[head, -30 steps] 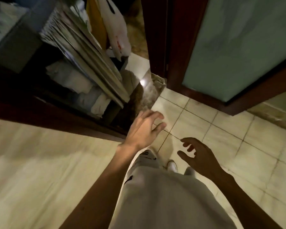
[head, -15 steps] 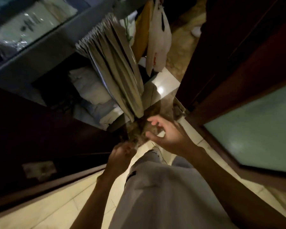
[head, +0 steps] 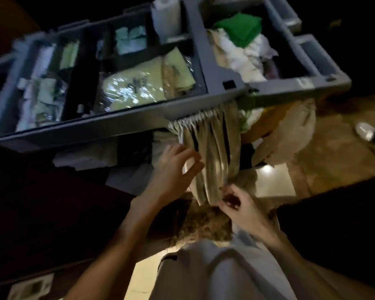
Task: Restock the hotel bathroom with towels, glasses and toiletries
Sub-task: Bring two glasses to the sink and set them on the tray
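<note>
Stock check: towels (head: pixel 82 156) sat folded on the lower shelf of the cart (head: pixel 85 128), left of its pleated curtain (head: pixel 212 161). Packeted toiletries (head: pixel 134 92) lay in the top tray (head: pixel 206 50). I couldn't make out any glasses. Neither hand carried stock, so I judged restocking barely begun, with everything left to carry in. Left grip (head: pixel 173 169) was released, fingers near straight against the curtain's left edge. Right grip (head: pixel 234 202) pinched the curtain's lower end. Both arms were stretched forward.
</note>
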Tool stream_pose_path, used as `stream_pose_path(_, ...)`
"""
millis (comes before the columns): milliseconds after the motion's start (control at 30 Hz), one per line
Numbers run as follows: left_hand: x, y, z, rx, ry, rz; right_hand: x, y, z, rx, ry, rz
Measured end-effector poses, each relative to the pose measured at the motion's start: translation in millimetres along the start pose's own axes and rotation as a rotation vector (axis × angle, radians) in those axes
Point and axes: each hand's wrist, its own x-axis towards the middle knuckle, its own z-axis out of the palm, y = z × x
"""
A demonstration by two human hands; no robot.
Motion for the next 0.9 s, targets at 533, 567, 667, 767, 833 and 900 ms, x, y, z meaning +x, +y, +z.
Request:
stream_pose_path(533,41,-114,-176,0.103,0.634,-0.894,231,-277,33,-0.388,-0.330,-0.759)
stream_pose_path(567,48,-123,-180,0.108,0.641,-0.916,246,-289,42,-0.404,-0.338,-0.780)
stream_pose_path(667,75,-147,-188,0.066,0.635,-0.990,284,-324,66,-0.431,-0.365,-0.799)
stream_pose_path(767,98,-175,-194,-0.068,0.731,-1.115,327,-351,97,-0.457,-0.363,-0.795)
stream_pose_path(833,111,-196,-201,-0.110,0.845,-1.213,358,-369,121,-0.464,-0.354,-0.818)
stream_pose_path(900,119,-215,-206,-0.145,0.949,-1.322,385,-384,145,-0.463,-0.347,-0.841)
